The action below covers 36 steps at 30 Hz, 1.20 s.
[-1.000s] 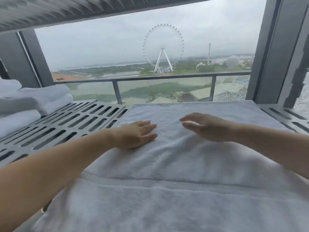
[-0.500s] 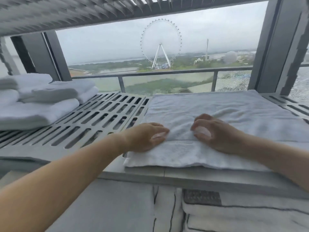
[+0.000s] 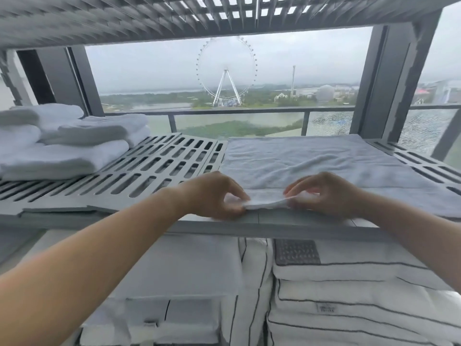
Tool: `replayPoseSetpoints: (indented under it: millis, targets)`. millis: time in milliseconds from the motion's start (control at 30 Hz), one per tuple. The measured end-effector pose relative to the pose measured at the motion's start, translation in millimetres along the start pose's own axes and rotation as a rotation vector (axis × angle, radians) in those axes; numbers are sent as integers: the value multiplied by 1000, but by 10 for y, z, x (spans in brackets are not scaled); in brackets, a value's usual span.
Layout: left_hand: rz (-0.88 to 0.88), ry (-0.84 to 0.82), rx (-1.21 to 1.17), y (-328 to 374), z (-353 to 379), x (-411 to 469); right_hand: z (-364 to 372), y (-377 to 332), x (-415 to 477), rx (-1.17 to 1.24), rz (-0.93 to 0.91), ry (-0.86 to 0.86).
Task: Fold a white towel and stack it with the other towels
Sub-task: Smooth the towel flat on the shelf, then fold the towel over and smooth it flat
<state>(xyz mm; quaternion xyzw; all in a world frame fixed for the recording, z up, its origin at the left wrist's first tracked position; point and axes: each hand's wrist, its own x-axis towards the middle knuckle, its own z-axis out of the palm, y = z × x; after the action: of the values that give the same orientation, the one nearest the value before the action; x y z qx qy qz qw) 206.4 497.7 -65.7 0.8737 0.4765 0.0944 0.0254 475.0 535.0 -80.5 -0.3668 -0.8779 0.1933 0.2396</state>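
A white towel (image 3: 304, 161) lies flat on the right half of a grey slotted shelf (image 3: 149, 171). My left hand (image 3: 214, 193) pinches the towel's near edge at the shelf's front lip. My right hand (image 3: 326, 193) pinches the same edge a little to the right, and the edge is lifted slightly between the two hands. A stack of folded white towels (image 3: 62, 143) sits on the left end of the same shelf, well apart from both hands.
Another slotted shelf (image 3: 174, 16) hangs close overhead. Below the front lip lie white linens with dark stripes (image 3: 349, 303) and a flat white pile (image 3: 179, 268). Dark window posts (image 3: 389, 78) and a balcony rail (image 3: 249, 111) stand behind the shelf.
Both hands slid from the towel's middle back to its near edge and closed on it. The view pulled back, showing the shelf's front lip and the linens underneath.
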Motion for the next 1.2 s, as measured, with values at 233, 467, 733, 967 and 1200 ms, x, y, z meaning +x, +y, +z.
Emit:
replayPoseSetpoints:
  millis: [233,467,733,967,1200]
  targets:
    - [-3,-53,214,38,-106,-30,15,-40,-11,-38,125,-2]
    - [29,151,418,88,-149,-37,86,-60,-31,-86,105,0]
    - [-50,131,156,139,-34,55,365,-399,225,-194,-55,33]
    - [-67,126,156,146,123,29,362,-388,223,-260,-86,73]
    - [-313,394,233,191,27,163,340,-375,222,-156,-77,284]
